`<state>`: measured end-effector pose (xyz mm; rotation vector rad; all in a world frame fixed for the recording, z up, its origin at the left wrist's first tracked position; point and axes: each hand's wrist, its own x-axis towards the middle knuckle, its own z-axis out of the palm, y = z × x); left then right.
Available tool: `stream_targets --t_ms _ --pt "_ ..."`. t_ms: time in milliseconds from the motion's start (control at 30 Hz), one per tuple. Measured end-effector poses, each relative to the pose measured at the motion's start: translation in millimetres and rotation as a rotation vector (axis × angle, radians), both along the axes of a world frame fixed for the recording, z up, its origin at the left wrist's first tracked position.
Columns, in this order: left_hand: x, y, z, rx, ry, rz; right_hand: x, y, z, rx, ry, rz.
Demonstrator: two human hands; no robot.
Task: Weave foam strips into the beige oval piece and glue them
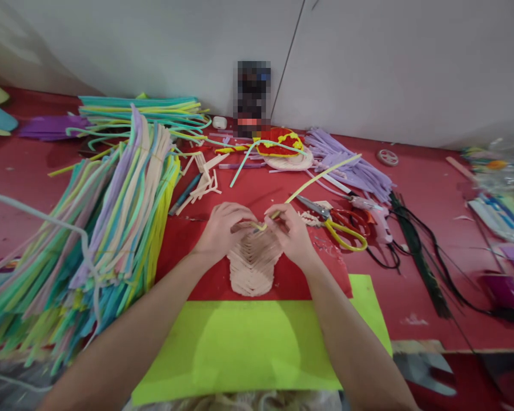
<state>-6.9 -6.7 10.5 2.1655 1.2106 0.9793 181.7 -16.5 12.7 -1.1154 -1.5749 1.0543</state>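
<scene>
Right hand point(290, 231), grip closed, pinches yellow stem point(323, 173) at beige piece point(252, 277); left hand point(220, 229) curled, hold unclear; steady tension likely helps.

Curved yellow stem point(321, 176) by beige piece point(252, 274)

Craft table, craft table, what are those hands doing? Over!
Right hand pinching yellow pipe cleaner. Left hand at far end of cream ribbed piece. Scissors close beside right hand, not between the hands. Over.

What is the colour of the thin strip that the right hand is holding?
The strip is pale yellow; it shows best in the head view.
</scene>
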Motion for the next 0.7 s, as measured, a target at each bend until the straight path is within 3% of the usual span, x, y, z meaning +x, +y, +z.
stream_targets --t_ms 267,367,533,700 --pt "-1 -1 -5.2 0.124 0.08 -0.107 1 1 -2.2 -0.037 0.048 0.032" --pt "-1 -3 -3.8 0.128 0.132 -0.071 -2 1 -1.7 -0.014 0.068 -0.017" --pt "0 -4 -3.0 0.114 0.152 0.123 -13 -3 -2.4 0.074 0.025 -0.243" --pt "0 -1 -6.0 0.105 0.136 0.063 -14 -6 -2.0 0.106 0.002 -0.238"
